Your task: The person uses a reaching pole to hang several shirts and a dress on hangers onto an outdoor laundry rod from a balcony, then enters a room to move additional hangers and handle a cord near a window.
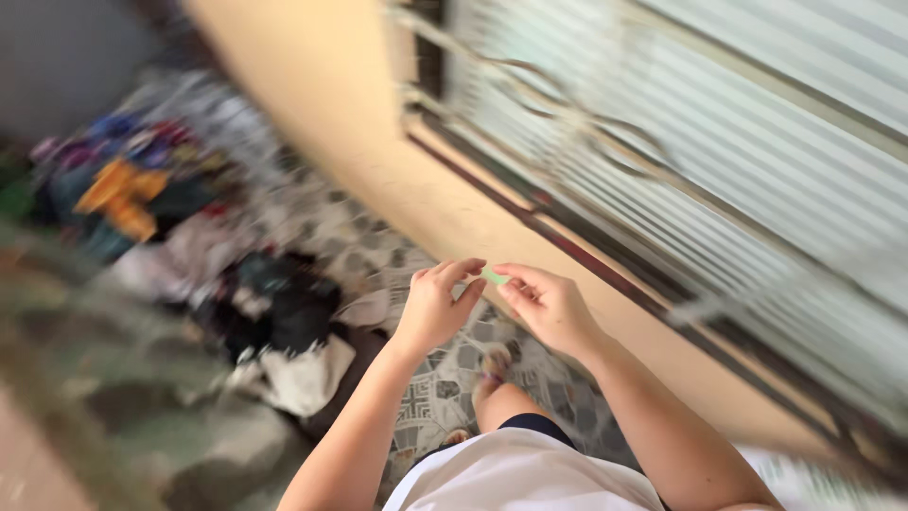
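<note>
Above tiled floor (445,378), both hands (492,301) pinch sm. green piece (493,275).

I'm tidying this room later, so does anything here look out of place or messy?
Yes. Heaps of clothes lie strewn over the patterned tile floor, unfolded and mixed. The left hand and right hand pinch a small green piece between them; the blur hides what it is.

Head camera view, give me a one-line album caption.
Both hands, left hand and right hand, pinch a small pale green piece above patterned floor tiles.
</note>
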